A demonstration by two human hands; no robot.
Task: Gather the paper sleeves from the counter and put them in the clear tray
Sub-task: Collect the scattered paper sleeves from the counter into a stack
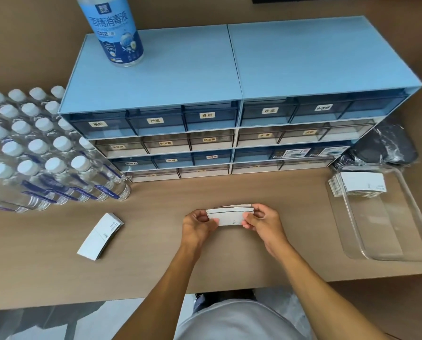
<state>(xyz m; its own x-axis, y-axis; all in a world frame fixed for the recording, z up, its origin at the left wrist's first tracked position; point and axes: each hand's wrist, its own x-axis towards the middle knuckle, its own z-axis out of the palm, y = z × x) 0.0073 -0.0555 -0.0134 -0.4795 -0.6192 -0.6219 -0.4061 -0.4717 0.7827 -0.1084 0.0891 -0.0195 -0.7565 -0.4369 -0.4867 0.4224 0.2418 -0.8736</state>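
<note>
White paper sleeves, a small stack of them, sit pinched between both hands just in front of the blue drawer cabinet, held a little above the tan counter. Left hand clamps the stack's left end, thumb on the near face and fingers curled behind; right hand clamps the right end the same way. Both are closed firmly on the paper, and the sleeves' top edges line up into a neat curved band.

Off to the left of the cabinet's front, nearer the person, a second stack of sleeves lies flat on the counter, angled, nothing touching it. Right of the cabinet stands the clear tray, and inside it, at the end closest to the cabinet, a batch of sleeves leans on edge against the wall. Behind that tray, tight against the cabinet's right side, there's a dark bundle in crinkled plastic wrap.

Left of the cabinet, a shrink-wrapped pack of water bottles with white caps crowds the counter. On the cabinet's top, at its left end, stands a blue-labelled disinfectant bottle. Small labels mark most of the drawer fronts.
</note>
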